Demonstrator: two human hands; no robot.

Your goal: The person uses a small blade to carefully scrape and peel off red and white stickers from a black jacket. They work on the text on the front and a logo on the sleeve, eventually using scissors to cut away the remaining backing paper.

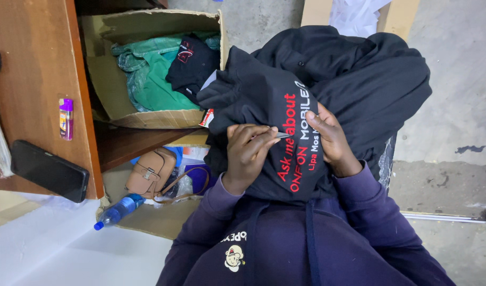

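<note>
Your left hand (249,151) covers most of the thin metal tool (283,135); its kind cannot be told. The worktop (36,79) is cut off at the left edge.

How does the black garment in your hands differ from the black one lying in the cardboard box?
The black garment on the lap is large, spread out and gripped by the left hand and right hand; the black garment in the cardboard box looks smaller, bunched and untouched. The lap one shows long red and white lettering; the boxed one only a small red mark. Both are black fabric.
</note>
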